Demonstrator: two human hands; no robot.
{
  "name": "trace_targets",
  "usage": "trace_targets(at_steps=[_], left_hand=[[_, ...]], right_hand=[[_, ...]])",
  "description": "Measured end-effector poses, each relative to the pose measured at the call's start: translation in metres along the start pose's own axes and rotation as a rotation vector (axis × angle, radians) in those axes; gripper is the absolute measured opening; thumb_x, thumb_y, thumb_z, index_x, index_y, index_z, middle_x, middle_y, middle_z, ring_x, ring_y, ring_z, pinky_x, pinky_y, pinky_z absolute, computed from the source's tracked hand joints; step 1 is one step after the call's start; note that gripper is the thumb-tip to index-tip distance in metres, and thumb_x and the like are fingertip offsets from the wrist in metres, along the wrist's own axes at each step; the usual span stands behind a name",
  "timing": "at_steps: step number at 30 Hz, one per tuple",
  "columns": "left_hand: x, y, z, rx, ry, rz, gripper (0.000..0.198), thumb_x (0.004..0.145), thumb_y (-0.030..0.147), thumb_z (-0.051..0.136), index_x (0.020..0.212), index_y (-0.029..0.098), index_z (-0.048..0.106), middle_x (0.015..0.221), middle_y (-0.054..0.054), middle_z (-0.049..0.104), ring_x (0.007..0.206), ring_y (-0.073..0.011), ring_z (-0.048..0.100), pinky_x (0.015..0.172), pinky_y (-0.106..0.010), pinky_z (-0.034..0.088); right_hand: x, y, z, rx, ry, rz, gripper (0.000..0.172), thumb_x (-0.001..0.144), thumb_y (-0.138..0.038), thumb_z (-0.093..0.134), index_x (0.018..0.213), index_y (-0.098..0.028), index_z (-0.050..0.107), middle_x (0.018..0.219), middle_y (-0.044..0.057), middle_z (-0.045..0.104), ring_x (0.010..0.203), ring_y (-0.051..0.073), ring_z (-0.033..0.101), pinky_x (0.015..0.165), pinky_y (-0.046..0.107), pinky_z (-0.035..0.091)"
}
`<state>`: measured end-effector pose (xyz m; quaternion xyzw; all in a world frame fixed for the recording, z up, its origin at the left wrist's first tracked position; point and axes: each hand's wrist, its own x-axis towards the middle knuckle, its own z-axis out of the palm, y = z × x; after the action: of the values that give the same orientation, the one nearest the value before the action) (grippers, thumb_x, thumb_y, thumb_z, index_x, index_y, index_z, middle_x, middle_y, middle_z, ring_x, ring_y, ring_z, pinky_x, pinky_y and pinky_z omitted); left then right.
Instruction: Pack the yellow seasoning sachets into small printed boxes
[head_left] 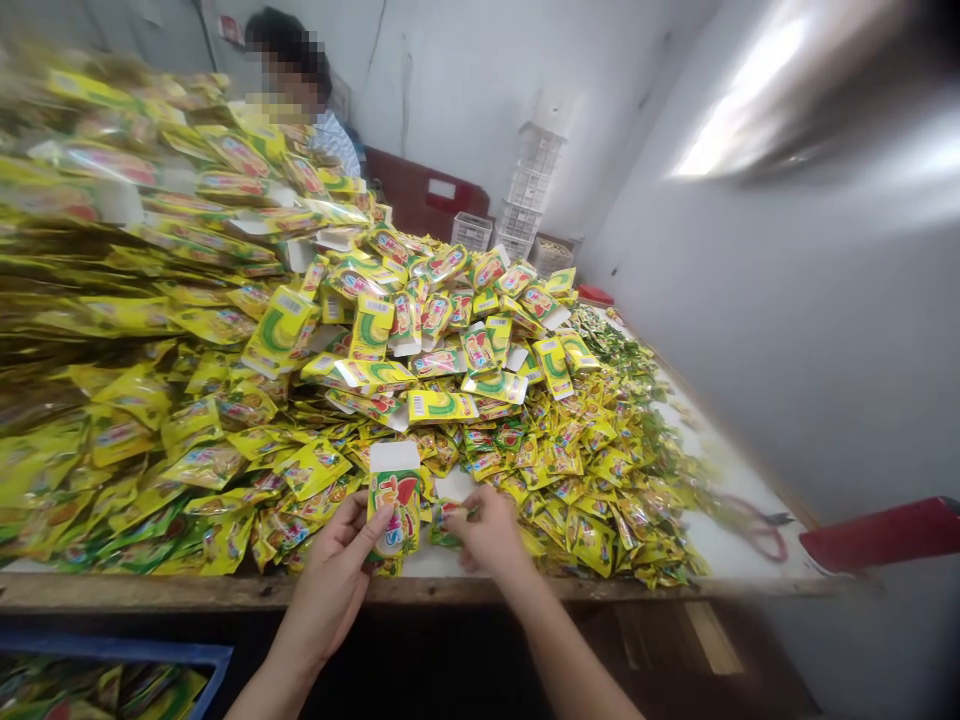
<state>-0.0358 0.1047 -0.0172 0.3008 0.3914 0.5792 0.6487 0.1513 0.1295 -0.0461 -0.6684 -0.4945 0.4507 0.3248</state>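
A: Closest up, left hand (pixel 330 570) is curled around a white-topped sachet strip (pixel 394 510); right hand (pixel 491 530) pinches what looks like a small sachet (pixel 450 522).
B: Careful, that slick foil pile (pixel 570 500) could slide off the desk (pixel 420 590) if bumped.

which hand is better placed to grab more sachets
The right hand, probably: it pinches only a small sachet beside the pile, while the left hand grips the white-topped sachet strip.

a yellow foil sachet (pixel 394 518) with white card top stands upright, print showing.
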Motion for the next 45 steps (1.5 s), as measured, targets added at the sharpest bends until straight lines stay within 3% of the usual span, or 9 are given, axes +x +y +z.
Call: trace_targets(at_steps=[4, 9, 15, 19, 24, 29, 37, 42, 45], left_hand=[[0.002, -0.001, 0.000, 0.061, -0.047, -0.004, 0.034, 0.082, 0.032, 0.071, 0.114, 0.021, 0.062, 0.115, -0.006, 0.070, 0.102, -0.0217, 0.066, 0.082, -0.028, 0.055], [0.001, -0.006, -0.001, 0.149, -0.067, 0.099, 0.027, 0.083, 0.030, 0.070, 0.108, 0.022, 0.061, 0.110, -0.004, 0.070, 0.101, -0.0191, 0.064, 0.087, -0.027, 0.052], [0.001, -0.016, -0.002, 0.389, -0.070, 0.143, 0.025, 0.085, 0.036, 0.066, 0.105, 0.023, 0.060, 0.109, -0.003, 0.070, 0.102, -0.0199, 0.063, 0.088, -0.027, 0.050], [0.007, -0.021, 0.002, 0.687, -0.139, 0.175, 0.028, 0.085, 0.042, 0.062, 0.104, 0.021, 0.062, 0.103, -0.004, 0.071, 0.099, -0.0240, 0.064, 0.088, -0.033, 0.049], [0.009, -0.027, 0.011, 0.844, -0.205, 0.210, 0.027, 0.087, 0.043, 0.056, 0.101, 0.021, 0.064, 0.093, -0.003, 0.071, 0.089, -0.0234, 0.064, 0.080, -0.031, 0.050], [0.002, -0.029, 0.015, 0.962, -0.210, 0.246, 0.024, 0.089, 0.042, 0.054, 0.095, 0.021, 0.065, 0.085, -0.001, 0.071, 0.082, -0.0223, 0.065, 0.074, -0.028, 0.049], [0.008, -0.027, 0.032, 0.693, -0.329, 0.114, 0.032, 0.080, 0.038, 0.069, 0.106, 0.020, 0.066, 0.102, -0.004, 0.072, 0.097, -0.0254, 0.064, 0.085, -0.031, 0.049], [0.012, -0.032, 0.048, 0.466, -0.386, 0.049, 0.032, 0.079, 0.033, 0.071, 0.107, 0.020, 0.067, 0.106, -0.005, 0.072, 0.102, -0.0262, 0.063, 0.091, -0.035, 0.049], [0.011, -0.034, 0.046, 0.433, -0.364, 0.018, 0.041, 0.077, 0.032, 0.074, 0.116, 0.021, 0.066, 0.118, -0.006, 0.070, 0.115, -0.0283, 0.059, 0.098, -0.037, 0.046]], right_hand=[[-0.006, 0.006, -0.003, -0.365, 0.200, -0.134, 0.028, 0.073, -0.035, 0.072, 0.092, -0.021, 0.056, 0.076, 0.005, 0.066, 0.068, 0.023, 0.065, 0.059, 0.031, 0.045], [-0.010, -0.004, -0.006, -0.595, 0.173, -0.148, 0.040, 0.070, -0.040, 0.074, 0.098, -0.018, 0.057, 0.105, 0.013, 0.064, 0.092, 0.030, 0.063, 0.074, 0.036, 0.045], [-0.020, -0.005, -0.015, -0.171, 0.191, -0.348, 0.023, 0.075, -0.025, 0.068, 0.092, -0.020, 0.053, 0.080, 0.001, 0.062, 0.073, 0.020, 0.060, 0.065, 0.028, 0.045], [-0.029, -0.036, -0.050, 0.177, 0.201, -0.517, 0.024, 0.088, -0.029, 0.061, 0.110, -0.021, 0.055, 0.100, 0.004, 0.064, 0.089, 0.020, 0.063, 0.076, 0.030, 0.049], [-0.031, -0.061, -0.061, -0.171, 0.113, -0.756, 0.022, 0.081, -0.010, 0.064, 0.098, -0.023, 0.065, 0.097, 0.003, 0.061, 0.098, 0.020, 0.057, 0.087, 0.031, 0.045], [-0.032, -0.058, -0.050, -0.527, 0.093, -0.645, 0.026, 0.076, -0.004, 0.062, 0.093, -0.023, 0.066, 0.094, 0.004, 0.056, 0.087, 0.020, 0.056, 0.075, 0.030, 0.045], [-0.046, -0.082, -0.071, -0.464, -0.048, -0.726, 0.034, 0.079, -0.005, 0.064, 0.107, -0.023, 0.060, 0.096, 0.003, 0.063, 0.088, 0.019, 0.057, 0.076, 0.028, 0.043], [-0.035, -0.059, -0.064, -0.379, 0.104, -0.778, 0.010, 0.080, -0.014, 0.071, 0.074, -0.021, 0.070, 0.092, 0.004, 0.061, 0.096, 0.020, 0.053, 0.084, 0.032, 0.043], [-0.038, -0.043, -0.067, -0.354, 0.015, -0.794, 0.010, 0.084, -0.020, 0.069, 0.078, -0.025, 0.076, 0.110, 0.005, 0.059, 0.112, 0.023, 0.048, 0.096, 0.038, 0.041]])
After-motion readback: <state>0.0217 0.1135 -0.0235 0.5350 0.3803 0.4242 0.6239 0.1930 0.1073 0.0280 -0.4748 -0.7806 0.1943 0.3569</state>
